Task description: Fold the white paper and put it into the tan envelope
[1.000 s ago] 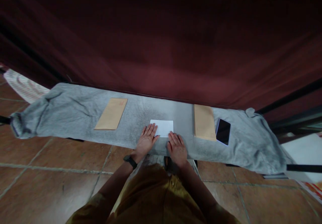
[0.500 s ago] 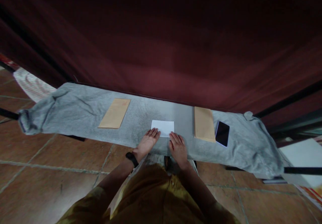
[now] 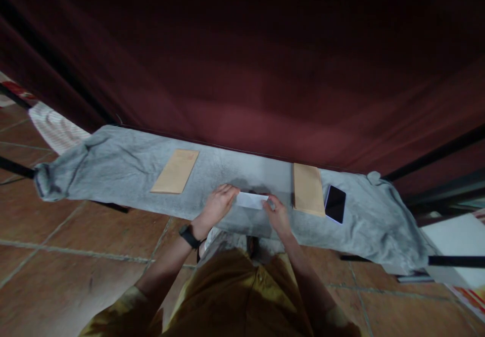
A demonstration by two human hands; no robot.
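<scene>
A white folded paper (image 3: 250,200) is held up between my two hands, tilted above the grey cloth (image 3: 227,170). My left hand (image 3: 221,201) pinches its left end, and a dark band circles that wrist. Its right end is gripped by my right hand (image 3: 278,212), with the thumb on the near side. One brown envelope (image 3: 175,171) lies flat to the left. A stack of brown envelopes (image 3: 308,189) rests to the right of my right hand.
A phone (image 3: 335,204) with a dark screen lies beside the right-hand envelopes. Dark red fabric (image 3: 242,119) hangs behind the cloth-covered surface. Black bars stand at both ends, and floor tiles (image 3: 113,251) show below.
Both hands have gone from lying flat on the paper's near edge to gripping its ends. The paper has been lifted off the cloth and tilted. The camera view has shifted slightly.
</scene>
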